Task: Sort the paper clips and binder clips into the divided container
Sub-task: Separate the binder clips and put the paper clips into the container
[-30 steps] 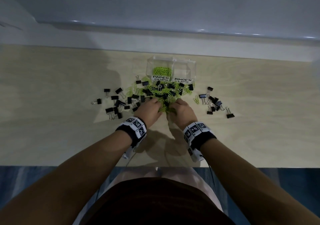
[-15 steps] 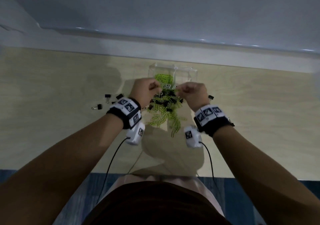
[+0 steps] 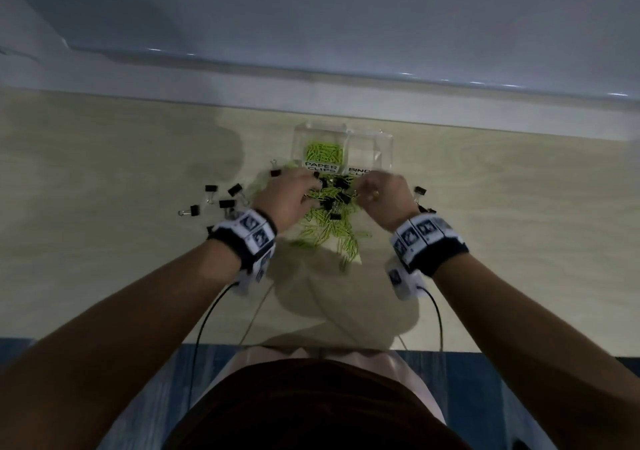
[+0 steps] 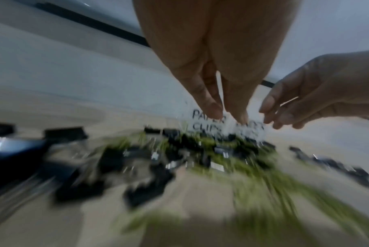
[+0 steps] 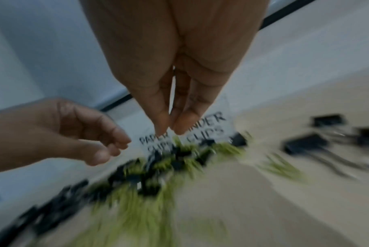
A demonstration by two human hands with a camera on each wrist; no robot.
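A clear divided container (image 3: 385, 137) stands at the table's far middle; its left cell, labelled PAPER CLIPS (image 4: 206, 120), holds green paper clips (image 3: 323, 152), and its right cell, labelled BINDER CLIPS (image 5: 209, 127), looks bare. In front lies a mixed pile of green paper clips (image 3: 325, 231) and black binder clips (image 3: 341, 186). My left hand (image 3: 304, 190) hovers over the pile's left side, fingers (image 4: 211, 108) pointing down, tips close, nothing seen between them. My right hand (image 3: 367, 186) hovers over the right side with fingertips (image 5: 162, 127) also together and bare. Both wrist views are blurred.
More black binder clips (image 3: 227, 204) lie scattered left of the pile, and a few (image 3: 419, 191) to its right. A white wall ledge (image 3: 311, 110) runs behind the container. Wrist-camera cables (image 3: 204, 318) hang over the table's front edge (image 3: 104, 337).
One second ago both hands were down on the pile's near side. Half a second ago they were raised at the container. Now they have drawn back slightly and hover over the pile.
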